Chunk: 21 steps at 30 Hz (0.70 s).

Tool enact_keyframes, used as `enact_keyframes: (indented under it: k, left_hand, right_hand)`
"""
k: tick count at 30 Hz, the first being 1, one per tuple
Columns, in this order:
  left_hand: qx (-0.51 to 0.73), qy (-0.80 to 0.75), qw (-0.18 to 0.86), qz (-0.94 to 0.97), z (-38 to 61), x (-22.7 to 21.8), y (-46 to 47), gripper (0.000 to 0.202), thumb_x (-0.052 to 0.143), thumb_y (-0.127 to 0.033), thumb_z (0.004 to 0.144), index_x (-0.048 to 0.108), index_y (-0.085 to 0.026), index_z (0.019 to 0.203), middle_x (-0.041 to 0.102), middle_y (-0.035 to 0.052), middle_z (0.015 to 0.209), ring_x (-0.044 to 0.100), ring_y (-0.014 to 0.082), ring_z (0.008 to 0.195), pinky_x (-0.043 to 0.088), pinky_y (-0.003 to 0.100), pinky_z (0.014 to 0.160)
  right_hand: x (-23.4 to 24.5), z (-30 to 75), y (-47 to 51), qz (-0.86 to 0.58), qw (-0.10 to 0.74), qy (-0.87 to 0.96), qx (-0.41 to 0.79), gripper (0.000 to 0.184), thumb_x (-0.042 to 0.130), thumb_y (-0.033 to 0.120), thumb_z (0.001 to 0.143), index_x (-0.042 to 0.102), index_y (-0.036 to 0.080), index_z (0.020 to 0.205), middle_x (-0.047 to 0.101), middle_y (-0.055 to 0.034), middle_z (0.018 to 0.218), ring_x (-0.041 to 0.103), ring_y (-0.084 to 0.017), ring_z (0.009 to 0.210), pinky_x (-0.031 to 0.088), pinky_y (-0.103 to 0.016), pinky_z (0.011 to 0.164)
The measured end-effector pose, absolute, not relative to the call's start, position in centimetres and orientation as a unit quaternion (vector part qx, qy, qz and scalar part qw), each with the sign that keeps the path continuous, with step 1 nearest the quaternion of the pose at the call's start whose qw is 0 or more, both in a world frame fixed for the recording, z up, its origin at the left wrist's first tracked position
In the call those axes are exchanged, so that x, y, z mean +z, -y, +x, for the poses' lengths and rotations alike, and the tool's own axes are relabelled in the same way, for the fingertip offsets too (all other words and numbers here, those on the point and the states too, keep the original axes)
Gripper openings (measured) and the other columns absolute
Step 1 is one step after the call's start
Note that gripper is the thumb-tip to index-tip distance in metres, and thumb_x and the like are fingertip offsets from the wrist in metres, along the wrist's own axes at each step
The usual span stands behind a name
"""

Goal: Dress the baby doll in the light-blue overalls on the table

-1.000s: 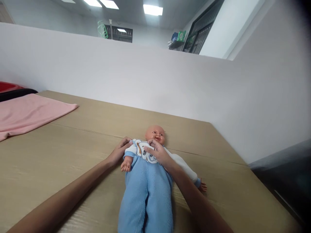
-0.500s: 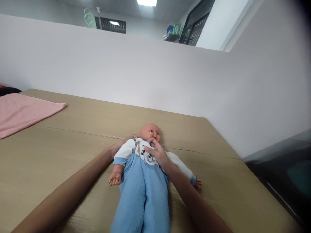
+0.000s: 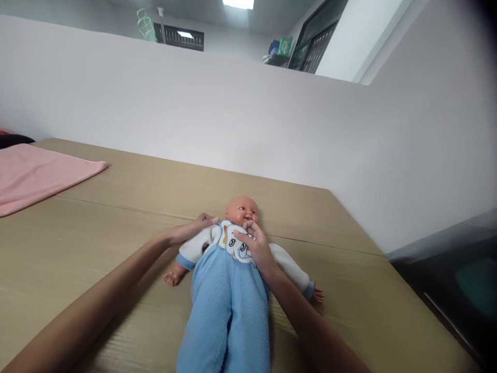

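As the doll (image 3: 229, 280) lies face up on the bench (image 3: 97, 248), head toward the far edge and legs toward me, both my hands are at its collar. Head view, the only one:

My left hand (image 3: 190, 229) reaches in from the near left, fingers extended over the doll's shoulder on that side. The fingertips touch the white cloth by the neck. I cannot tell whether they pinch the cloth or merely press on it.

My right hand (image 3: 256, 247) comes in from the near right and rests on the doll's chest. Its thumb and forefinger are drawn together at the neckline, just under the chin, grasping the edge of the suit (image 3: 227, 305). The other fingers lie curled against the printed bib panel.

The suit is blue fleece with white sleeves and blue cuffs. It covers the doll from neck to legs; the lower legs run out of view at the bottom. The doll's arm on my left is spread outward, its bare hand on the bench. The arm on my right lies angled toward the right edge, partly behind my forearm.

A pink cloth (image 3: 39, 173) lies flat at the far left corner of the bench, well apart from the doll. A white wall (image 3: 233, 119) stands along the far edge.
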<state>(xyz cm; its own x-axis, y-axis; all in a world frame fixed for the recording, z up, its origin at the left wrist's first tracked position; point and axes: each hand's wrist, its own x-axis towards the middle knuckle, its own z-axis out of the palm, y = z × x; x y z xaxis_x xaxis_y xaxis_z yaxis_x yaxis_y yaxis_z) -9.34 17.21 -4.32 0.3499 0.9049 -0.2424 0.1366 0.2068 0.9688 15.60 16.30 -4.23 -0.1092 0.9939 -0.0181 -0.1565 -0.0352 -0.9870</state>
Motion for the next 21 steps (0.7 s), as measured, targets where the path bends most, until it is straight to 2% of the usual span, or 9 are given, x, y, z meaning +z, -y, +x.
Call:
enact_keyframes:
  k: [3,6,9,12,16,18,21]
  left_hand:
    - [0.228,-0.526,0.51,0.641,-10.5,-3.1,-17.1,0.073,0.075,-0.088,0.088,0.063,-0.023,0.121,0.077,0.0076,0.122,0.071,0.0311,0.112,0.055,0.037,0.091]
    - [0.168,-0.555,0.438,0.687,-11.1,-2.2,-17.2,0.073,0.067,-0.091,0.09,0.069,-0.024,0.119,0.08,0.0081,0.118,0.073,0.0334,0.109,0.053,0.037,0.085]
    - [0.161,-0.522,0.429,0.719,-11.4,-1.8,-17.4,0.069,0.066,-0.085,0.094,0.075,-0.026,0.129,0.082,0.0077,0.135,0.073,0.035,0.125,0.054,0.038,0.101]
    - [0.162,-0.479,0.438,0.743,-11.7,-2.0,-17.6,0.067,0.067,-0.076,0.098,0.073,-0.03,0.146,0.074,0.005,0.159,0.065,0.0346,0.147,0.048,0.039,0.121]
    - [0.144,-0.47,0.437,0.753,-11.8,-2.6,-17.9,0.069,0.064,-0.073,0.1,0.07,-0.031,0.154,0.069,0.0047,0.166,0.062,0.0344,0.153,0.045,0.041,0.128]
    - [0.139,-0.472,0.435,0.754,-11.8,-2.7,-17.9,0.069,0.062,-0.073,0.101,0.068,-0.03,0.154,0.069,0.0052,0.165,0.064,0.0335,0.151,0.046,0.041,0.128]
    - [0.117,-0.503,0.42,0.746,-11.7,-2.7,-17.7,0.074,0.057,-0.079,0.101,0.066,-0.027,0.152,0.072,0.0097,0.161,0.068,0.0347,0.144,0.051,0.042,0.121]
  right_hand:
    - [-3.8,15.6,-16.2,-0.44,0.497,0.491,0.565,0.065,0.104,0.057,0.057,0.052,0.026,0.082,0.06,0.0061,0.078,0.056,-0.015,0.071,0.047,-0.028,0.067]
    - [-2.8,16.7,-16.1,-0.444,0.434,0.565,0.544,0.063,0.099,0.064,0.066,0.053,0.027,0.087,0.062,0.0061,0.077,0.056,-0.016,0.067,0.045,-0.028,0.064]
    - [-1.3,19.3,-16.5,-0.457,0.334,0.679,0.468,0.052,0.09,0.065,0.081,0.059,0.026,0.095,0.073,0.0015,0.086,0.063,-0.019,0.073,0.048,-0.031,0.069]
    - [0.1,22.2,-17.1,-0.484,0.245,0.756,0.367,0.042,0.082,0.064,0.09,0.069,0.025,0.102,0.079,-0.0038,0.1,0.071,-0.026,0.09,0.052,-0.035,0.078]
    - [1.0,24.2,-17.7,-0.498,0.161,0.8,0.294,0.037,0.073,0.063,0.097,0.075,0.026,0.099,0.079,-0.0036,0.092,0.071,-0.029,0.09,0.051,-0.039,0.078]
    - [1.7,24.0,-17.0,-0.502,0.156,0.81,0.261,0.031,0.07,0.056,0.1,0.076,0.026,0.099,0.081,-0.006,0.098,0.073,-0.032,0.096,0.054,-0.043,0.084]
    - [4.1,22.4,-13.6,-0.536,0.234,0.792,0.172,0.021,0.071,0.043,0.098,0.076,0.024,0.107,0.082,-0.0131,0.118,0.073,-0.037,0.117,0.056,-0.051,0.103]
